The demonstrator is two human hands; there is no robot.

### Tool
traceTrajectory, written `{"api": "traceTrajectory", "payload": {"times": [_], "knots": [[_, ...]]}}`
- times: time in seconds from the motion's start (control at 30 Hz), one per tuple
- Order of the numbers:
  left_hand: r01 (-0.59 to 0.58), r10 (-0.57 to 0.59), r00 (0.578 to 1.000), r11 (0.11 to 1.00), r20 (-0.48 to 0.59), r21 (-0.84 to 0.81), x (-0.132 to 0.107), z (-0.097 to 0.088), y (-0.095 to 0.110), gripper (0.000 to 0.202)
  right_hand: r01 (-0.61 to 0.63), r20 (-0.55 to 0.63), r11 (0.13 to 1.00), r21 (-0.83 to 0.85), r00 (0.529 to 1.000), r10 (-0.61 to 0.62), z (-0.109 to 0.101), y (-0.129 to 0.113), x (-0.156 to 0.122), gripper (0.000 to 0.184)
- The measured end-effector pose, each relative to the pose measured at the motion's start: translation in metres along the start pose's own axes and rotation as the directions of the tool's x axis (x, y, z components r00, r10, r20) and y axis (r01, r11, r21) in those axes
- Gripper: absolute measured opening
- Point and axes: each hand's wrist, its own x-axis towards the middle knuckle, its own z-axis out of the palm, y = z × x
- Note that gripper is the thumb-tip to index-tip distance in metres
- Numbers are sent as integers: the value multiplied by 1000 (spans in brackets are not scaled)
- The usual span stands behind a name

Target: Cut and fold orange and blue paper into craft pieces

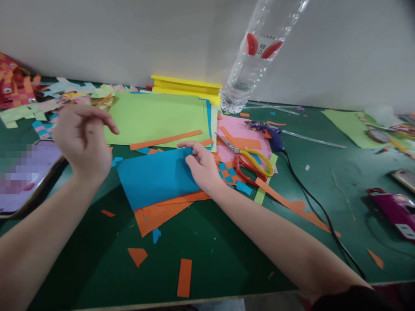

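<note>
My right hand (pixel 204 166) grips the right end of a blue sheet of paper (pixel 155 177), thumb on the near face and fingers along the top edge. The sheet is tilted up off the table. Orange paper (pixel 162 211) sticks out below its lower edge. My left hand (pixel 84 138) is raised to the left of the sheet, wrist bent and fingers curved but apart, with nothing visible in it. Scissors (pixel 249 157) with yellow and red handles lie just right of my right hand, partly open. A blue and orange woven piece (pixel 228 172) lies beside them.
Green sheets (pixel 158 116) lie behind, before a yellow strip-shaped holder (pixel 186 88). A water bottle (pixel 253 60) stands at the wall. A glue gun (pixel 272 136) trails a black cord across the right. A phone (pixel 29 177) lies left; paper scraps are scattered in front.
</note>
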Motion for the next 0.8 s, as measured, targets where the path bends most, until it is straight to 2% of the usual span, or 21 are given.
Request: {"api": "traceTrajectory", "payload": {"times": [0.07,0.1,0.13,0.17,0.2,0.27,0.43,0.5,0.57,0.6,0.63,0.7,0.73,0.8], "knots": [[-205,205,976,979,70,-4,-8,-1,14,23,126,-7,985,-115,992,-127,1,-1,-5,39],[-282,279,944,959,177,-9,-12,-1,20,23,190,-7,967,-171,981,-194,1,-1,-6,41],[-383,366,876,924,313,-9,-14,-1,25,21,240,0,945,-221,969,-246,1,-1,-8,42],[-474,443,810,880,385,-16,-15,-1,29,18,269,13,927,-263,961,-276,1,-1,-8,42],[-491,455,802,871,388,-8,-16,-1,33,19,277,22,914,-295,959,-284,0,-1,-8,42],[-487,457,817,874,351,-5,-15,-2,37,22,253,21,901,-351,965,-263,0,-1,-7,42],[-542,519,829,837,206,70,-10,-12,45,21,202,26,863,-464,976,-215,-1,-2,-4,42],[-552,530,820,832,218,54,-13,-12,49,20,181,24,866,-466,981,-192,0,-1,-4,42],[-594,562,748,804,353,-19,-21,-8,51,18,170,5,865,-473,982,-190,1,2,-4,43],[-599,548,705,800,451,-35,-26,-4,52,17,171,-3,862,-478,980,-197,1,4,-4,44],[-592,520,681,805,516,-29,-32,1,52,17,172,-13,862,-478,979,-203,1,5,-3,44],[-598,483,601,800,637,-44,-43,10,52,15,167,-38,877,-451,978,-207,1,9,-2,43],[-602,475,560,796,679,-61,-48,14,52,15,164,-57,891,-424,977,-207,1,10,-1,42],[-577,445,520,813,729,-85,-55,20,50,17,155,-106,921,-356,973,-205,0,11,0,40]]}}
